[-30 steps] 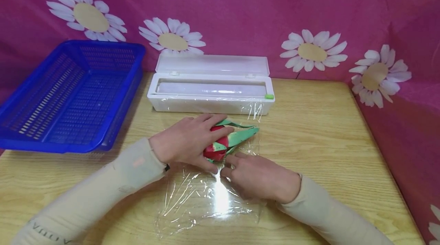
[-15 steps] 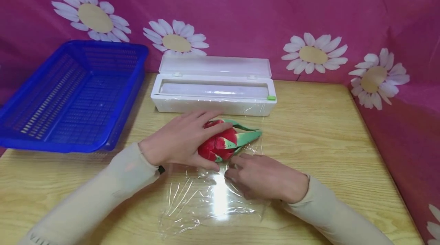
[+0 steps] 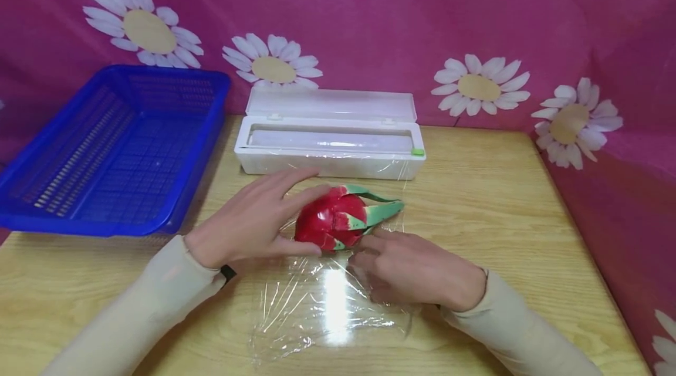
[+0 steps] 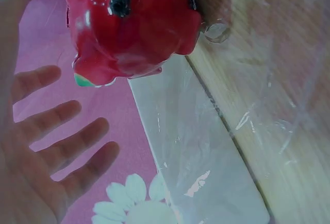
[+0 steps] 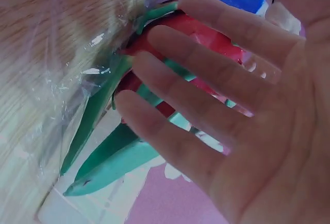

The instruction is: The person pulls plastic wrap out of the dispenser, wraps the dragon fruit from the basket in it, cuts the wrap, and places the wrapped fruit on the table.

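Observation:
A red dragon fruit (image 3: 323, 217) with green leaf tips pointing right lies on a sheet of clear cling film (image 3: 296, 311) in the head view. Just left of it is my left hand (image 3: 245, 220), fingers spread and the thumb near the fruit's lower edge. The left wrist view shows a gap between those fingers (image 4: 67, 112) and the fruit's rounded end (image 4: 134, 28). My right hand (image 3: 412, 264) rests low at the fruit's front right side. In the right wrist view its straight fingers (image 5: 175, 80) lie against the fruit and leaves, palm toward it.
Behind the fruit stands a white cling film box (image 3: 327, 165), its lid raised and a film roll inside; film stretches from its front. A green slider (image 3: 418, 152) sits at its right end. At left is a blue basket (image 3: 195, 170). A flowered pink cloth (image 3: 369, 24) backs the wooden table (image 3: 491, 200).
My left hand has drawn back leftward off the dragon fruit, uncovering its red body. The right hand has shifted slightly right, staying beside the fruit.

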Demonstrator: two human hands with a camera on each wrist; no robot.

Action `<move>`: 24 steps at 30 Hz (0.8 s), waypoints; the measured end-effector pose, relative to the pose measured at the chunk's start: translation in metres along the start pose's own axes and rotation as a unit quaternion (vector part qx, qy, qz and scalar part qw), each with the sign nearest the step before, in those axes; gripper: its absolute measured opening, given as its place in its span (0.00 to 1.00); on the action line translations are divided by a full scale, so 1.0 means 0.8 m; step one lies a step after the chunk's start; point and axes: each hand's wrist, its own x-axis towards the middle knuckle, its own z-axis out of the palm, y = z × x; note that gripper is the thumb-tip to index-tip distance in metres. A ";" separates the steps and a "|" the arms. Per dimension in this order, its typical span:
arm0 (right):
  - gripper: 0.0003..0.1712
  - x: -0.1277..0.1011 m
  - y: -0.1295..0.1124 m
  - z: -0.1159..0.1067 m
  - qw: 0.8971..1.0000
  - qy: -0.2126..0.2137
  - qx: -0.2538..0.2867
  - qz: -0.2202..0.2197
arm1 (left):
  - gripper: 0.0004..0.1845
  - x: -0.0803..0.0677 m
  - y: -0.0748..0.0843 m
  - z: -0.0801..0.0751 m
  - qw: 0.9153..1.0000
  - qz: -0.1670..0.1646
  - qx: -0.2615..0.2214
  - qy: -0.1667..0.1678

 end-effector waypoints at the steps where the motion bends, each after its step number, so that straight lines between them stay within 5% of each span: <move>1: 0.24 -0.001 0.000 -0.001 1.000 0.004 -0.002 -0.002 | 0.48 -0.003 -0.001 0.001 1.000 0.003 0.000 0.010; 12: 0.22 -0.004 0.005 0.000 0.999 0.042 -0.005 -0.020 | 0.24 -0.025 0.001 0.016 0.996 0.040 -0.008 0.085; 24: 0.15 -0.006 0.013 0.001 0.999 0.031 0.025 -0.021 | 0.15 -0.041 0.021 0.025 0.995 0.088 -0.045 0.002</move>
